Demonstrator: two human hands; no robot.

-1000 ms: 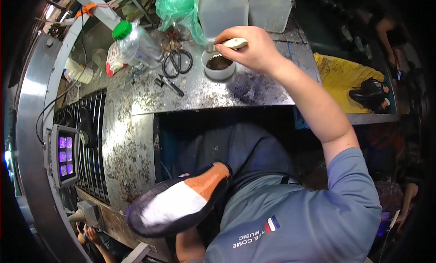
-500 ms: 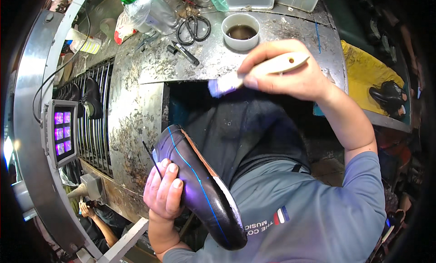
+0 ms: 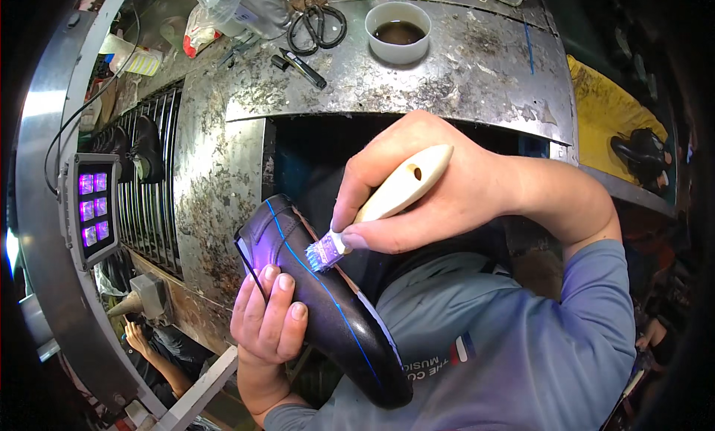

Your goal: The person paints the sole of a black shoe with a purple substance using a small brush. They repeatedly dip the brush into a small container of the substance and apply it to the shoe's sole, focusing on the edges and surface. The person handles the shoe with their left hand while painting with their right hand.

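My left hand [image 3: 269, 319] is closed around a black leather shoe upper [image 3: 339, 334], held tilted over my lap with its toe toward me. A glowing blue line runs along its side, and a pale edge shows along its bottom. In my right hand [image 3: 439, 189] is a flat paintbrush [image 3: 402, 185] with a cream wooden handle, pinched between thumb and fingers. Its bristles [image 3: 320, 256] look bluish purple and touch the upper's side close to the blue line. A dark thin strip sticks out by my left fingers.
On the stained metal bench stand a white bowl [image 3: 398, 36] of dark liquid, black scissors [image 3: 316, 29] and a marker [image 3: 305, 68]. A purple lamp [image 3: 94, 210] is at left, near shoes on a rack [image 3: 147, 152]. Another person's hand [image 3: 138, 338] shows lower left.
My right hand has brought the paintbrush down and left from near the bowl, onto the shoe upper's side. The left hand still holds the upper, shifted only slightly.
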